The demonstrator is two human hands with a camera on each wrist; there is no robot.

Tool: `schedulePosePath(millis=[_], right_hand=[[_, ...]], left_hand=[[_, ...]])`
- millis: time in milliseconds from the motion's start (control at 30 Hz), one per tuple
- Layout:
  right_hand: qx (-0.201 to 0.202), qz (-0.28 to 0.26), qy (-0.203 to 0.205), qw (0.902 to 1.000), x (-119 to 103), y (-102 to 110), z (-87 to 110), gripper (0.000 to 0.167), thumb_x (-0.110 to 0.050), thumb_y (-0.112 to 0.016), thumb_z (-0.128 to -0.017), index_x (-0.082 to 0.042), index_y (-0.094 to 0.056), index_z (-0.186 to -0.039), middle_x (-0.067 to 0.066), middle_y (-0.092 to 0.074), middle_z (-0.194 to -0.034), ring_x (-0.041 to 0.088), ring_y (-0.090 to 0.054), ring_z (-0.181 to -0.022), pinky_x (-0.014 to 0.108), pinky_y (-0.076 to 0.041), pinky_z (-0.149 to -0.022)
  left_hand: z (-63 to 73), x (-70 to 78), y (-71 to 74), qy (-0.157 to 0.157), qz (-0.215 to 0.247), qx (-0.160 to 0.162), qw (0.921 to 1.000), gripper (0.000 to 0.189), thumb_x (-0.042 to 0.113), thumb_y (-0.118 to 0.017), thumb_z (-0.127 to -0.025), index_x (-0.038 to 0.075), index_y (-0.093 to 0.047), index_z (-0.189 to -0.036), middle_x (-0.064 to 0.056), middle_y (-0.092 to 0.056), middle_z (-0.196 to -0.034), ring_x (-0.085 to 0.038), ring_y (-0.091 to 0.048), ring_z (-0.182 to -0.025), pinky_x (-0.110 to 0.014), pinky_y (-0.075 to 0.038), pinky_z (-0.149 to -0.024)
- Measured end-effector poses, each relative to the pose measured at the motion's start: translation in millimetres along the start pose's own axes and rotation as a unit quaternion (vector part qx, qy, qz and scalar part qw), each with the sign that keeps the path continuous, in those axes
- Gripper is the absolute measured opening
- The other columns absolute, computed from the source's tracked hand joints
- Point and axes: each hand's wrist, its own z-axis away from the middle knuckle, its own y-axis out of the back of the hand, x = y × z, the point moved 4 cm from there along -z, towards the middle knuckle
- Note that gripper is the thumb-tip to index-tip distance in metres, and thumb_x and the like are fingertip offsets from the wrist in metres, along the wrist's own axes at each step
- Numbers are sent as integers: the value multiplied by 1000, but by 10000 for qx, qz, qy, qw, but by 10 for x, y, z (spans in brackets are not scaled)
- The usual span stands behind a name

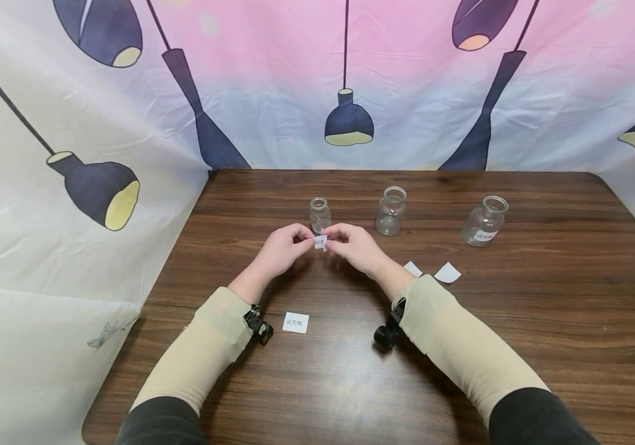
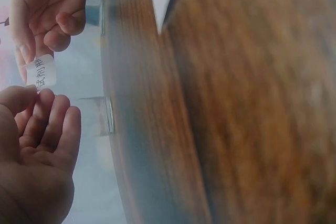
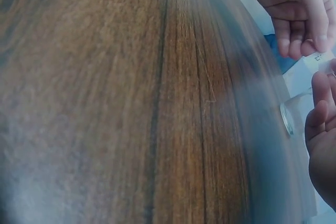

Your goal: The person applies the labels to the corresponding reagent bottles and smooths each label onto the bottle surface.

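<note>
Your left hand [image 1: 282, 250] and right hand [image 1: 357, 247] pinch a printed label [image 1: 319, 241] in front of the small bottle [image 1: 319, 209]; labelling appears part done, with the labelled bottle [image 1: 483, 224] right of your hands, the middle bottle [image 1: 391, 214] seemingly bare, and a loose label [image 1: 295, 322] nearer you.

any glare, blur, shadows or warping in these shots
Head view: soft glare on the table, shadow beside the left sleeve; left wrist view: table grain blurred, held label clearer; right wrist view: bluish haze near the table's edge, which looks bowed.

Matt paper labels [image 2: 45, 71], smooth glass bottles [image 1: 390, 217], glossy wood-grain table [image 1: 551, 321]
</note>
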Motion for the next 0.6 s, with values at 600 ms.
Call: schedulePosePath(millis=[600], right_hand=[[174,189,-203,9995,58,60,-7,20,-11,-59,-91,-1,-65,-108,18,-66,-91,24,-62,-79,26,-44,-61]], left_hand=[[-13,-45,43,56,-19,275,9996,9,15,-62,-89,7,-63,-89,-4,-63,-84,-19,-52,-75,-30,-42,-68]])
